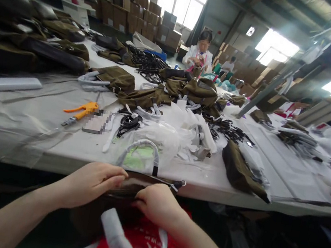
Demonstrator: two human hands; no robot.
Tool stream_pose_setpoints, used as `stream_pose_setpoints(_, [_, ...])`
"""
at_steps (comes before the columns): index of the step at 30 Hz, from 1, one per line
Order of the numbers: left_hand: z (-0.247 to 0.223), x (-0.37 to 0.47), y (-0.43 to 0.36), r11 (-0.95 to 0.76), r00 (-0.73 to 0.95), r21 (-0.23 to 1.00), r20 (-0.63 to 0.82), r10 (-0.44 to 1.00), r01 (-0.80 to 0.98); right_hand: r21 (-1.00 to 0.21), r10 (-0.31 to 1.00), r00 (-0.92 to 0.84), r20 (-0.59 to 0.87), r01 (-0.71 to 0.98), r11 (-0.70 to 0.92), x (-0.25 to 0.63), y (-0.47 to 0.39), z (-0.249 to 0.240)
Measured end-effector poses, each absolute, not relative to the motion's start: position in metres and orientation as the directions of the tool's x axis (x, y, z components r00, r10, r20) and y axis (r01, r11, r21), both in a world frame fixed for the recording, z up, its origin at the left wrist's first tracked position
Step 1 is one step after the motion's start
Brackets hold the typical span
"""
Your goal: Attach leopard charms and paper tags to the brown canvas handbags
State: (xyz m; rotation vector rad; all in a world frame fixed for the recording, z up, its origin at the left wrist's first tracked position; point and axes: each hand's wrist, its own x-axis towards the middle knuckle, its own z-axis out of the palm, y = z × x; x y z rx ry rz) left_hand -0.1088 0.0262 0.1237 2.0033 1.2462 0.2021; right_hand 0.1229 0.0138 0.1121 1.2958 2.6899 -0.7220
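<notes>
Against the table's front edge, close to my body, is a dark handbag (133, 184) with its mouth parted. My left hand (95, 182) grips the bag's rim on the left, thumb and fingers closed together. On the right, my right hand (159, 201) has its fingers curled in at the mouth, closed on the near rim; the fingertips are partly hidden. The far handle (145, 142), wrapped in white, arches up over the table. A near handle (117, 234), also wrapped in white, hangs down over a red apron (146, 239). A zipper end (179, 184) sticks out at the bag's right.
Beyond the bag lie clear plastic bags (159, 133), a coil of black cord (129, 123) and an orange air blow gun (83, 109). An olive bag (240, 168) rests at right. More olive bags (144, 97) are piled behind; a co-worker (199, 55) stands across the table.
</notes>
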Motion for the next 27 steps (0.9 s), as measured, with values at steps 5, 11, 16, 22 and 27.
stream_pose_setpoints(5, [0.098,-0.092,0.024,-0.311,0.512,0.651,-0.14,0.848,0.692,-0.514,0.837,-0.483,-0.255,0.801,0.306,0.148,0.038,0.091])
stream_pose_setpoints(11, [0.066,-0.077,0.043,-0.216,0.371,0.638,-0.118,0.921,0.739,-0.756,0.978,-0.202,-0.06,0.648,0.088,0.181,0.057,0.068])
stream_pose_setpoints(16, [0.062,-0.075,0.044,-0.041,0.193,0.527,-0.236,0.952,0.849,-0.807,0.999,-0.04,0.022,0.589,0.041,0.219,0.048,0.057])
stream_pose_setpoints(22, [0.049,-0.079,0.058,-0.013,0.148,0.576,-0.189,0.971,0.818,-0.809,0.999,0.045,-0.005,0.587,-0.03,0.239,0.026,0.034])
stream_pose_setpoints(27, [0.039,-0.084,0.082,0.102,0.044,0.542,-0.25,0.967,0.834,-0.805,0.989,0.14,0.037,0.591,-0.053,0.249,0.023,0.036])
